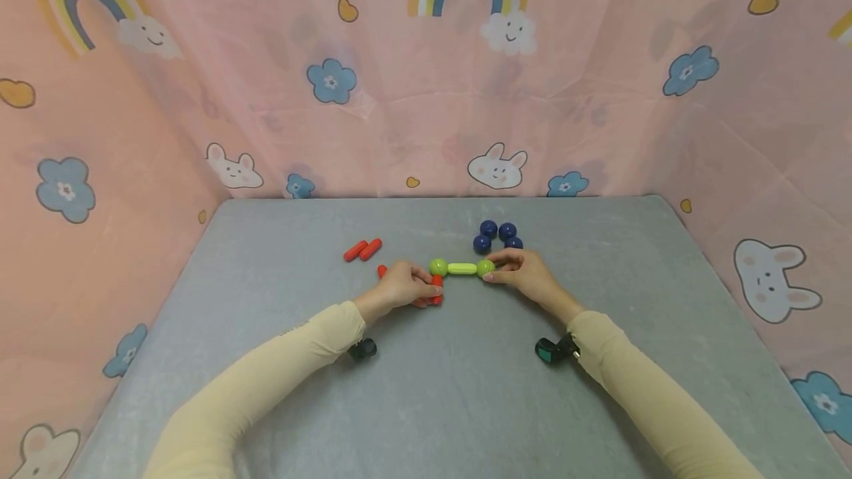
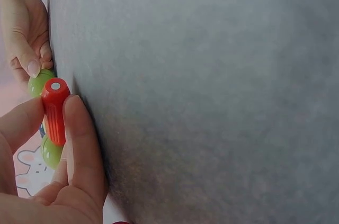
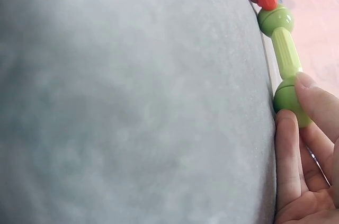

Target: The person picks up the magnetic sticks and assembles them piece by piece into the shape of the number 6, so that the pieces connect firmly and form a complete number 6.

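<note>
My left hand (image 1: 402, 284) pinches a red rod (image 2: 54, 110) between thumb and fingers. The rod's far end meets the left green ball (image 1: 438, 267), and a pale round dot shows on its near end in the left wrist view. A yellow-green rod (image 1: 462, 269) links that ball to the right green ball (image 3: 290, 99). With thumb and fingertips, my right hand (image 1: 528, 277) grips the right ball close over the table.
Several dark blue balls (image 1: 489, 228) sit just behind my right hand. Two red rods (image 1: 363, 250) lie at the back left, and another red rod (image 1: 381, 270) shows partly behind my left hand. A patterned pink cloth (image 1: 413, 117) hangs around the grey table (image 1: 452, 390).
</note>
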A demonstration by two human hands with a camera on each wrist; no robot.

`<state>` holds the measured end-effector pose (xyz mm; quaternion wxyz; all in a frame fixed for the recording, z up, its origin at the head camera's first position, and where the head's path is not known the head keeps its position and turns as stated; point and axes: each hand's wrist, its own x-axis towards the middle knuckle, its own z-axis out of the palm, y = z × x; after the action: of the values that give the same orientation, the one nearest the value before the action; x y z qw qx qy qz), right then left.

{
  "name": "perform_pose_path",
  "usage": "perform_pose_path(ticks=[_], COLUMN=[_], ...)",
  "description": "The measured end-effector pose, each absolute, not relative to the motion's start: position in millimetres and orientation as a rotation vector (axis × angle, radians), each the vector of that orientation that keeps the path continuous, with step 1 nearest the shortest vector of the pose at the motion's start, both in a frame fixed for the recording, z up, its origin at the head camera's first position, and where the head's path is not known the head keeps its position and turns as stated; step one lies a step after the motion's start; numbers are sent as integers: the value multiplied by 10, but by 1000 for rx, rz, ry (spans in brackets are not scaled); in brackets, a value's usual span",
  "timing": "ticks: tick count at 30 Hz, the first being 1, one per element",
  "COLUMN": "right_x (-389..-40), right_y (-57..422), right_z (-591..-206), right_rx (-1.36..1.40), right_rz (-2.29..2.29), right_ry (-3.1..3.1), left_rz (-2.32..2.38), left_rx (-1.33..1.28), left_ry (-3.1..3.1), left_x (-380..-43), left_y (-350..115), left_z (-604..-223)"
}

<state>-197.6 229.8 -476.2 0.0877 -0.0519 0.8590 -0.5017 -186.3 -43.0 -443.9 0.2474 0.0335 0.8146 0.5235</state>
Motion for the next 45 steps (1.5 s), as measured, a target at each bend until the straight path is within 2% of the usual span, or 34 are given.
perform_pose_path(ticks=[45], right_x=[-1997], right_y=[2305], right_z=[-4793], right_rx=[-173], right_rz=[-1504], right_ry=[2576], left_rz=[1389], left_rx=[103], left_ry=[2234], left_x=[-1859], left_y=[-406], left_z=[-4437])
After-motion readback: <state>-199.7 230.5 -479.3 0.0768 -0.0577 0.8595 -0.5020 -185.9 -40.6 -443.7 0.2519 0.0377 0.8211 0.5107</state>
